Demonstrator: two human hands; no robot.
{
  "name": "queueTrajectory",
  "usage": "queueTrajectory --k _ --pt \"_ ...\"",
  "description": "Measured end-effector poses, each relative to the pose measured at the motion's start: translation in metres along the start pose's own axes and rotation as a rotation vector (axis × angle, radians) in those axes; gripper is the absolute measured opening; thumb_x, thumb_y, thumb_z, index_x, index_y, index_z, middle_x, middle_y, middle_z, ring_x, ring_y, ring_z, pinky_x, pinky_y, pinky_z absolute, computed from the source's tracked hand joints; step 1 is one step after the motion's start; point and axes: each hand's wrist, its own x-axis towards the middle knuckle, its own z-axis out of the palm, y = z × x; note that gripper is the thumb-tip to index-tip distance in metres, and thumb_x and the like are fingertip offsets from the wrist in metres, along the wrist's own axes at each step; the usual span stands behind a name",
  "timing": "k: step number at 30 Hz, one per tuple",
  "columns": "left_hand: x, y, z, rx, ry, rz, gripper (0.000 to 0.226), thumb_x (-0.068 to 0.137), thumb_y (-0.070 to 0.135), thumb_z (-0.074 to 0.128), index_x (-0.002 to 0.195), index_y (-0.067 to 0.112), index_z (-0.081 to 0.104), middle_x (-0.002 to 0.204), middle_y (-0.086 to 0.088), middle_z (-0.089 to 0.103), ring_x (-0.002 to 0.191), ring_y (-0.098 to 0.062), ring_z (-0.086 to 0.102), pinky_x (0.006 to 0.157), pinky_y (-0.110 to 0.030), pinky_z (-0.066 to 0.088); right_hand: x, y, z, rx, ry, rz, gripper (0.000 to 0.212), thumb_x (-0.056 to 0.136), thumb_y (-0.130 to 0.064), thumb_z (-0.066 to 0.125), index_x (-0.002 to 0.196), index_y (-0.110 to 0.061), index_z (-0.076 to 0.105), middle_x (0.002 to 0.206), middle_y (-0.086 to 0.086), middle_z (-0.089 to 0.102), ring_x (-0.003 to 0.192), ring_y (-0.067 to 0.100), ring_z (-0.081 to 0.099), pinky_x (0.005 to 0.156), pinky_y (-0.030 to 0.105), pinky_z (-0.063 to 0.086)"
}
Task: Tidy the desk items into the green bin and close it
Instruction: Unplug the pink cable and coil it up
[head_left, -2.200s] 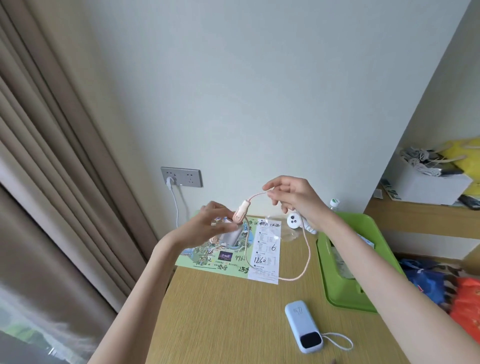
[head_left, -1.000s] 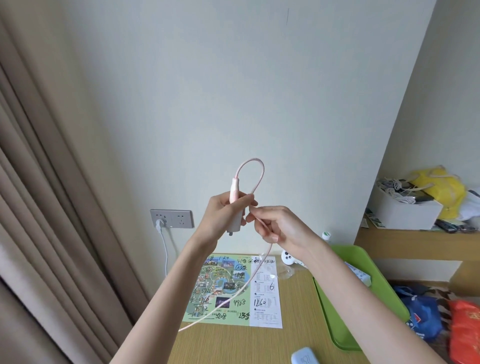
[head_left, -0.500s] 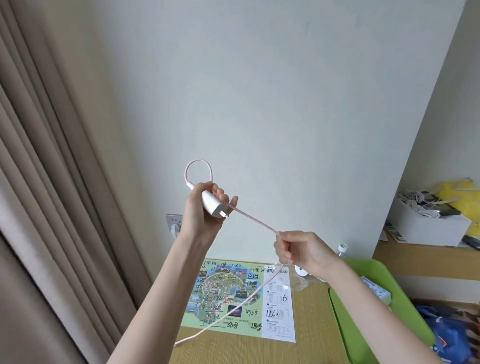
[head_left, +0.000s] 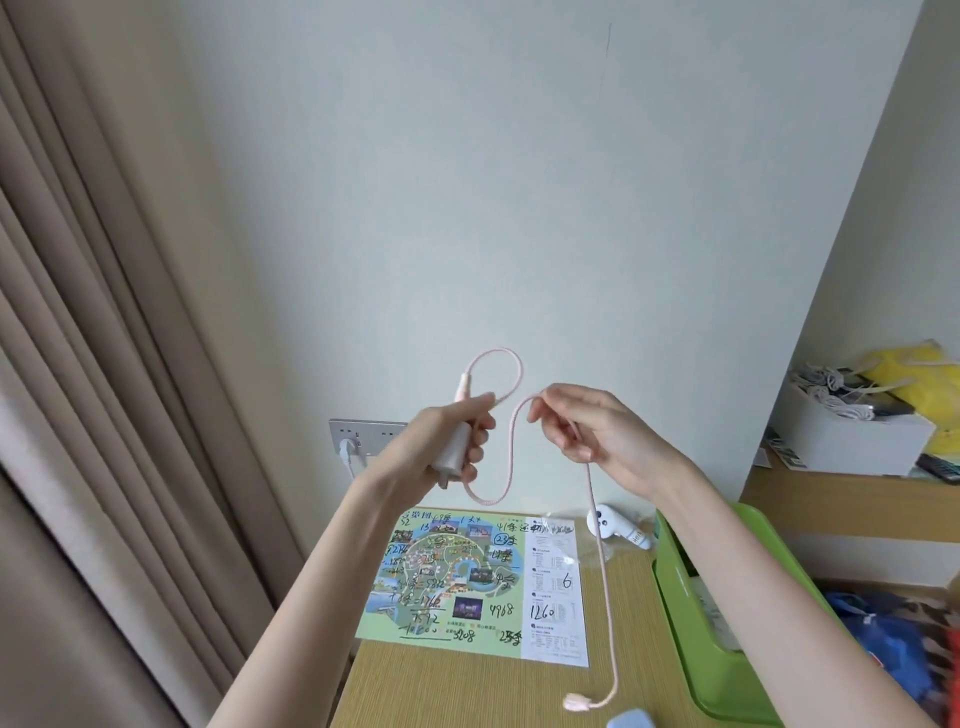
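Observation:
Raised above the desk, my left hand (head_left: 447, 441) grips a white charger plug (head_left: 451, 451) with a pink cable (head_left: 511, 441) looped above it. The cable sags between my hands, and my right hand (head_left: 592, 434) pinches it further along. From there it hangs down to the wooden desk (head_left: 467, 691), where its pink connector end (head_left: 575, 703) lies. The green bin (head_left: 691, 613) stands open at the desk's right edge, partly behind my right forearm.
A colourful map sheet (head_left: 467, 577) lies flat at the back of the desk. A small white gadget (head_left: 615, 526) sits near the wall. A blue device's corner (head_left: 631, 719) shows at the bottom edge. A wall socket (head_left: 363, 436) holds a white plug. Curtains hang left; a cluttered shelf (head_left: 852, 499) is right.
My right hand has risen and come close to my left hand, forming a fresh sagging loop of cable between them. The loose cable end now hangs to the right, over the desk.

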Motion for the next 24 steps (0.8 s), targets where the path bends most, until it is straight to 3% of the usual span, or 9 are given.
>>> queueTrajectory --k 2,4,8,12,16,20,24 --pt "-0.003 -0.001 0.009 0.08 -0.089 -0.017 0.039 0.081 0.051 0.07 0.08 0.013 0.058 0.064 0.003 0.051 0.053 -0.011 0.047 0.045 -0.022 0.043 0.002 -0.007 0.007 -0.131 0.061 -0.029 0.027 0.101 -0.025 0.046 0.087 -0.012 0.065 0.058 0.002 0.051 0.042 0.009 0.032 0.042 0.018 0.019" --pt "-0.005 -0.002 0.015 0.116 -0.123 -0.012 0.043 0.076 0.054 0.074 0.08 0.013 0.06 0.065 0.003 0.051 0.055 -0.012 0.048 0.047 -0.024 0.044 0.003 -0.013 0.011 -0.25 0.112 -0.062 0.027 0.101 -0.023 0.047 0.085 -0.011 0.064 0.056 0.002 0.052 0.04 0.008 0.035 0.041 0.016 0.024" --pt "-0.01 -0.004 0.022 0.192 -0.125 0.024 0.028 0.086 0.038 0.07 0.081 0.011 0.066 0.068 0.001 0.059 0.053 -0.011 0.049 0.044 -0.023 0.041 0.004 -0.016 0.01 -0.436 0.227 -0.13 0.028 0.097 -0.022 0.056 0.079 -0.001 0.063 0.05 0.003 0.051 0.04 0.009 0.037 0.043 0.017 0.031" --pt "-0.012 -0.004 0.029 0.247 -0.168 0.032 0.019 0.093 0.024 0.059 0.083 0.01 0.068 0.079 -0.005 0.066 0.054 -0.011 0.046 0.044 -0.022 0.038 0.006 -0.009 0.01 -0.501 0.375 -0.216 0.026 0.089 -0.021 0.068 0.075 -0.001 0.059 0.045 -0.013 0.051 0.042 0.002 0.038 0.047 0.013 0.03" --pt "-0.013 0.0 0.028 0.079 -0.169 0.029 0.019 0.094 0.02 0.055 0.078 0.013 0.064 0.066 0.001 0.055 0.047 -0.007 0.04 0.043 -0.018 0.034 0.007 0.002 0.0 -0.272 0.465 -0.149 0.031 0.087 -0.031 0.069 0.081 -0.01 0.048 0.059 -0.001 0.041 0.052 0.012 0.031 0.051 0.024 0.025" --pt "-0.012 0.009 0.015 -0.076 -0.119 0.132 0.023 0.093 0.017 0.054 0.074 0.014 0.067 0.065 0.001 0.053 0.046 -0.006 0.039 0.042 -0.017 0.033 -0.001 0.028 -0.012 0.113 0.331 0.02 0.039 0.092 -0.05 0.048 0.076 -0.015 0.047 0.063 0.0 0.039 0.054 0.013 0.033 0.061 0.029 0.032" --pt "-0.008 0.013 0.007 -0.156 -0.051 0.224 0.021 0.094 0.017 0.054 0.08 0.011 0.07 0.069 0.002 0.054 0.05 -0.006 0.042 0.043 -0.017 0.034 -0.009 0.056 -0.011 0.138 0.272 0.061 0.032 0.092 -0.04 0.049 0.083 -0.011 0.058 0.067 0.001 0.042 0.06 0.013 0.043 0.074 0.03 0.042"
